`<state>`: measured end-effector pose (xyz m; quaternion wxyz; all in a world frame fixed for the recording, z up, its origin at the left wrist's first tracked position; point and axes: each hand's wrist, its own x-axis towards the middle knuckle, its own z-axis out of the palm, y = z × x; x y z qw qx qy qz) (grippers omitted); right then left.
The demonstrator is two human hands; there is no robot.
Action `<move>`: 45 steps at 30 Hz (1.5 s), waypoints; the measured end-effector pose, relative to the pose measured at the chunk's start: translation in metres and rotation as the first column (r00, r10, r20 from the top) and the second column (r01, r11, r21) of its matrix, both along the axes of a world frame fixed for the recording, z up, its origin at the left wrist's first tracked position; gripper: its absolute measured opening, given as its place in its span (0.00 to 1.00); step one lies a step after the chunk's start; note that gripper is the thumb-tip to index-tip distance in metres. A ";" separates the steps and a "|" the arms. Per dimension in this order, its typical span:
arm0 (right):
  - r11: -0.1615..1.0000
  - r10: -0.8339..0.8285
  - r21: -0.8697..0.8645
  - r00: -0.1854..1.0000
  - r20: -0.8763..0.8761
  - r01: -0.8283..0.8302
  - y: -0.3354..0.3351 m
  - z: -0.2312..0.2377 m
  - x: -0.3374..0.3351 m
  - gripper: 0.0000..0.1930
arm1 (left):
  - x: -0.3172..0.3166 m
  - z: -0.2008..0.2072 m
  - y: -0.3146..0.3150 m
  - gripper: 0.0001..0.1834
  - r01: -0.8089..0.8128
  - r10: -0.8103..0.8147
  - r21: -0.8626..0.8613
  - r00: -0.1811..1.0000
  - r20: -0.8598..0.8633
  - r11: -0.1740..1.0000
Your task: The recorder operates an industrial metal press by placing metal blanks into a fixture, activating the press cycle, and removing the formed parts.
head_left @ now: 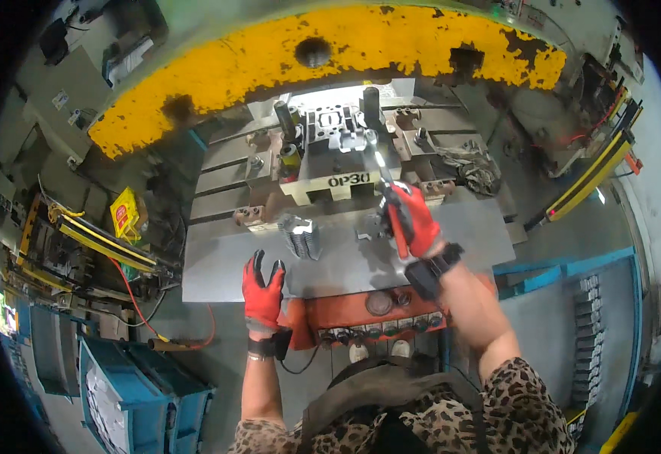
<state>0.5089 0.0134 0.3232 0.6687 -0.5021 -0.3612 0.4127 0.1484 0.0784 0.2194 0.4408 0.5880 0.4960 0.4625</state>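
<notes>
My right hand (415,219), in a red and dark glove, is closed around a long hand tool (383,172) with a red handle and bright metal shaft. The tool's far end reaches the front of the die (338,163), at a small shiny metal part (351,141); whether it grips that part I cannot tell. My left hand (264,291), also gloved, is open at the plate's front edge, thumb and fingers apart and holding nothing. Ahead and to its right, a stack of bent metal parts (300,236) stands on the steel plate (224,261). Another small metal piece (368,227) lies beside my right hand.
A chipped yellow press beam (398,41) spans above the die. Dark guide posts (371,106) rise from the die. Yellow-black guards (591,178) flank both sides. A crumpled rag (472,166) lies right, blue bins (130,393) stand lower left, and an orange control box (379,314) sits in front.
</notes>
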 end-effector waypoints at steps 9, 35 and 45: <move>0.996 0.085 0.045 0.967 -0.240 -0.076 0.165 -0.032 0.026 0.18 | -0.022 -0.015 -0.007 0.34 -0.035 0.036 0.064 0.999 -0.004 0.997; 0.934 -0.062 -0.255 0.816 0.575 0.250 -0.134 -0.064 0.068 0.28 | -0.207 -0.111 -0.048 0.27 -0.427 0.427 0.102 0.904 0.023 0.899; 0.626 -0.599 -0.697 0.788 -0.141 0.350 -0.400 -0.225 0.087 0.17 | -0.195 -0.238 -0.132 0.26 0.077 -0.211 -0.276 0.843 -0.495 0.958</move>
